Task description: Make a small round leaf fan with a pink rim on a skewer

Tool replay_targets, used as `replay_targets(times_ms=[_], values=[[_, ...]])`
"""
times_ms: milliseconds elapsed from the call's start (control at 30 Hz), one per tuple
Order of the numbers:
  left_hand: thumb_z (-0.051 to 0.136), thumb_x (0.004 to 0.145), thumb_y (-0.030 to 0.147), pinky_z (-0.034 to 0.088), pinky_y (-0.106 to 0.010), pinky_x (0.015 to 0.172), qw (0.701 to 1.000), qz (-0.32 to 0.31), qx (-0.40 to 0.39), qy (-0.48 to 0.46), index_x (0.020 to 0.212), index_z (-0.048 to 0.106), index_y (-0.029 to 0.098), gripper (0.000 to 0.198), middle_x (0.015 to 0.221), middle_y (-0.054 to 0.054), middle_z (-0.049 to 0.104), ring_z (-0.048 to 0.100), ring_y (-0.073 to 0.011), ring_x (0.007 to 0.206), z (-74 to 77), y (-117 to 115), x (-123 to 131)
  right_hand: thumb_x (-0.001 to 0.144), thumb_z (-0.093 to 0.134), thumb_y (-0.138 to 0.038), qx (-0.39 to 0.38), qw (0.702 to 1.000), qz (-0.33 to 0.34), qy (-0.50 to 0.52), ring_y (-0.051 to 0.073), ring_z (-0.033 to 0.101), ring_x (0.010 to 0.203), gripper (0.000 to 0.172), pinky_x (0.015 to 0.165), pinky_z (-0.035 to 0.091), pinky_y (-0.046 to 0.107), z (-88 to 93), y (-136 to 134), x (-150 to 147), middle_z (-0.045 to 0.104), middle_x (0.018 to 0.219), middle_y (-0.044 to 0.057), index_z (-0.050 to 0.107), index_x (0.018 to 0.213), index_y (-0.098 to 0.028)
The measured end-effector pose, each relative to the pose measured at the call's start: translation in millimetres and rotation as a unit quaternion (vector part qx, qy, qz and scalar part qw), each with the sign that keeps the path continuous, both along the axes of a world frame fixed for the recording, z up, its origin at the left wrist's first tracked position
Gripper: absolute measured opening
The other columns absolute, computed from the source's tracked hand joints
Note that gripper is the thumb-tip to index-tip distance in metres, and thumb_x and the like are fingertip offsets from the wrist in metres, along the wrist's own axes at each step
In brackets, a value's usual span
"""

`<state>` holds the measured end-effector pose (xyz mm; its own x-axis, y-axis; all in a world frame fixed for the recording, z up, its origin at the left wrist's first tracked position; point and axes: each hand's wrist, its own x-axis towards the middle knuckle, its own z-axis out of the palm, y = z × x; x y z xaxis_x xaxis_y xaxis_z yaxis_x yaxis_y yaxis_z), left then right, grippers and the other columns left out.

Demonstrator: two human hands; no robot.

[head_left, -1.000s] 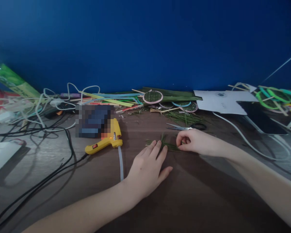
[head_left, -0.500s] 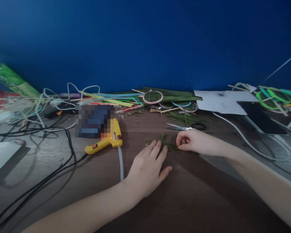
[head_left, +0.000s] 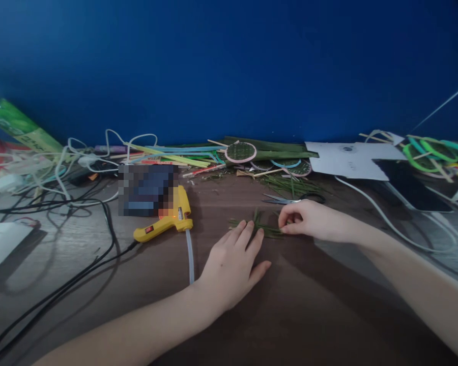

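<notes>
Thin green leaf strips (head_left: 257,222) lie crossed over one another on the dark wooden table. My left hand (head_left: 234,259) rests flat on their near side, fingers stretched out and pressing the strips down. At the right end of the strips, my right hand (head_left: 303,220) pinches a strip between thumb and forefinger. Just beyond the right hand lie scissors (head_left: 277,200) with dark handles, their blades slightly apart and partly behind the knuckles. A yellow glue gun (head_left: 168,219) with a clear glue stick stands left of the left hand.
Along the blue wall lie green leaves (head_left: 282,153), a round woven piece with a pink rim (head_left: 240,152) and several pipe cleaners. White paper (head_left: 347,160) and a dark phone (head_left: 408,185) are at right. Black cables (head_left: 110,234) and a white power strip (head_left: 5,244) occupy the left.
My right hand has shifted slightly up and to the right, its fingers still pinched at the strips' end. The left hand has stayed in place.
</notes>
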<state>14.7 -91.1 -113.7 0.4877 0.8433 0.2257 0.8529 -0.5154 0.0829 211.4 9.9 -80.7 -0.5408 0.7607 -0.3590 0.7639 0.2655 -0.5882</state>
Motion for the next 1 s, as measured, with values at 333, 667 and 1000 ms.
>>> replay_targets(times_ms=[333, 667, 1000], values=[[0.047, 0.086, 0.041, 0.045, -0.041, 0.092, 1.0, -0.002, 0.006, 0.0, 0.125, 0.047, 0.014, 0.048, 0.129, -0.014, 0.051, 0.047, -0.0274, 0.119, 0.2, 0, 0, 0.069, 0.061, -0.039, -0.001, 1.0, -0.005, 0.014, 0.012, 0.048, 0.057, 0.022, 0.052, 0.033, 0.025, 6.7, -3, -3, 0.057, 0.063, 0.001, 0.064, 0.076, -0.018], [0.047, 0.085, 0.04, 0.045, -0.042, 0.093, 1.0, -0.002, -0.001, 0.0, 0.125, 0.047, 0.013, 0.048, 0.13, -0.015, 0.05, 0.047, -0.0281, 0.119, 0.6, -1, -1, 0.073, 0.058, -0.036, 0.01, 0.999, 0.0, 0.043, 0.013, 0.051, 0.06, 0.019, 0.055, 0.035, 0.024, 9.0, -7, -7, 0.059, 0.066, 0.0, 0.064, 0.079, -0.019], [0.048, 0.085, 0.04, 0.046, -0.042, 0.092, 1.0, -0.002, 0.006, -0.003, 0.124, 0.048, 0.013, 0.047, 0.129, -0.015, 0.051, 0.047, -0.0282, 0.119, -0.6, -1, -1, 0.075, 0.057, -0.032, 0.002, 0.998, -0.005, 0.067, 0.013, 0.052, 0.061, 0.017, 0.056, 0.037, 0.024, 9.0, -12, -13, 0.059, 0.066, 0.0, 0.064, 0.08, -0.018]])
